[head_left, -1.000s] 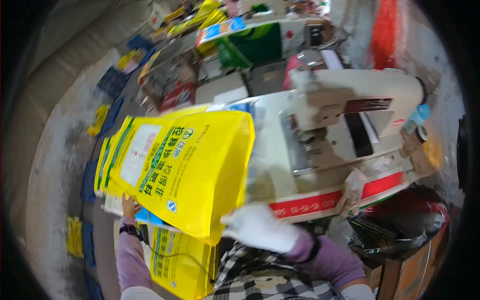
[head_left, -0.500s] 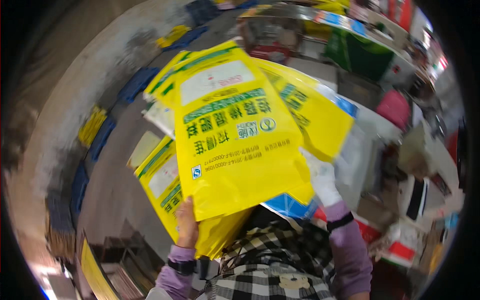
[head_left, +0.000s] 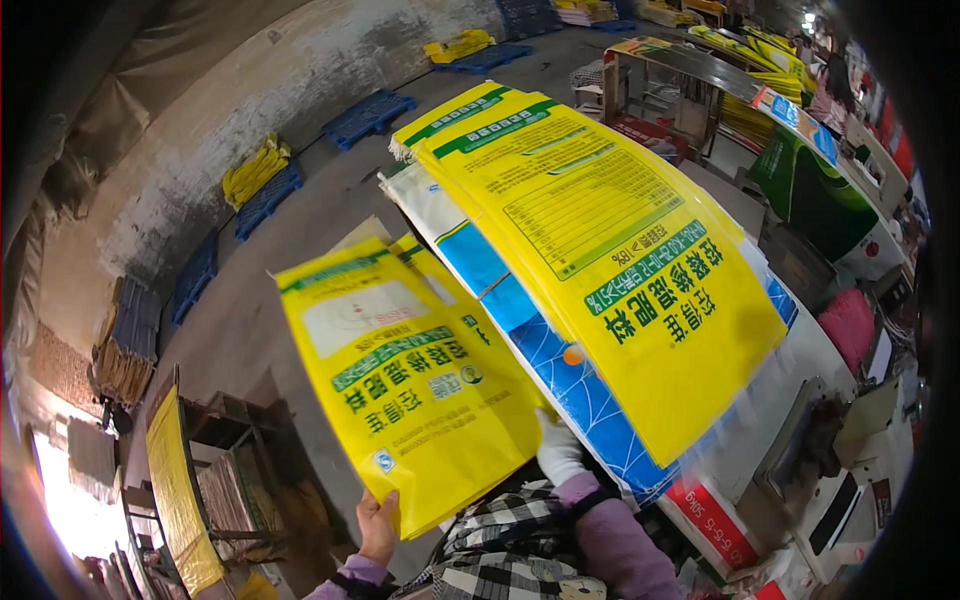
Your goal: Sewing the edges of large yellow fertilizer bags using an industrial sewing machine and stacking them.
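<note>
A flat yellow woven sack with green bands, a white panel and dark print lies over more yellow sacks at my left. My bare left hand pinches its near left corner, thumb on top. At its near right edge my right hand, in a white glove, grips the side; its fingertips are partly hidden. Just to the right is a stack of yellow printed sacks, lying askew on blue and white sacks. The surface below the left sacks is hidden.
Blue pallets line the wall, some bearing yellow sacks. A rack stands at the near left. A wooden-topped table is at the far right. Beside the right stack are a red and white box and a pink bundle.
Both hands have carried the yellow sack leftward and nearer, off the right stack onto the left sacks. My view has turned, with the right stack now fully uncovered.
</note>
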`<state>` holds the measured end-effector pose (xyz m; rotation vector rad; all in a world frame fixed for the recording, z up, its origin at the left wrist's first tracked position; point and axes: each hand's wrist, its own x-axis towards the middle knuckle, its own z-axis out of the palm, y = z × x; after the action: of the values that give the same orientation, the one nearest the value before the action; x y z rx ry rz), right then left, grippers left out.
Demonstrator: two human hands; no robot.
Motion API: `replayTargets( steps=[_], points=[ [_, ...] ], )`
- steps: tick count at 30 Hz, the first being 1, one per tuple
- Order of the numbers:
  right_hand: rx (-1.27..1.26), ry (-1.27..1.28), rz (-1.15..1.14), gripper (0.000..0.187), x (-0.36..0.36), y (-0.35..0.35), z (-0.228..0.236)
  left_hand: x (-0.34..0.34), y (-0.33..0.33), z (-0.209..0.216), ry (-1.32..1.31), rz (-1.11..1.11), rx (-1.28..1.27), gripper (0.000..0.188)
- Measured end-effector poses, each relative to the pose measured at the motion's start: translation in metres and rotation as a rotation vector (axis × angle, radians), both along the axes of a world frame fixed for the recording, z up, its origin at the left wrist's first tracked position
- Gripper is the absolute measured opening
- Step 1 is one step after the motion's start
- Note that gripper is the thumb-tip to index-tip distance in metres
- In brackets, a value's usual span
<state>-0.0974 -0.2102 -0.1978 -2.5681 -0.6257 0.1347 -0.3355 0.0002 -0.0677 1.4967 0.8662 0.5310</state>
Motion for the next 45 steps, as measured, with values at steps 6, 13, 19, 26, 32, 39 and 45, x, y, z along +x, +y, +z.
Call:
replayTargets(
  steps=[6,13,19,26,32,39,45],
  points=[
    [-0.067,-0.031,-0.133,0.041,-0.003,-0.008,-0.033,0.020,0.046,-0.083,0.255,-0.129,0.073,0.046],
    [0.439,0.296,0.069,0.033,-0.046,-0.077,0.069,0.164,-0.031,0.075,0.420,-0.755,0.937,0.072],
    [0.016,0.381,0.181,0.024,-0.070,-0.102,0.140,0.287,-0.295,0.064,-0.508,-1.390,1.186,0.045],
    [0.650,-0.011,-0.403,0.021,-0.082,-0.262,0.195,0.345,-0.320,0.012,-0.195,-1.408,0.469,0.019],
    [0.595,-0.485,-0.484,0.029,-0.017,-0.277,0.162,0.335,-0.304,0.047,-0.632,-1.422,0.973,0.012],
    [1.074,0.110,-0.619,0.027,0.001,-0.235,0.172,0.344,-0.279,0.087,-0.154,-1.738,0.422,0.015],
    [1.538,0.214,-0.730,0.039,0.002,-0.196,0.154,0.336,-0.271,0.086,0.168,-1.910,0.167,0.017]
  ],
)
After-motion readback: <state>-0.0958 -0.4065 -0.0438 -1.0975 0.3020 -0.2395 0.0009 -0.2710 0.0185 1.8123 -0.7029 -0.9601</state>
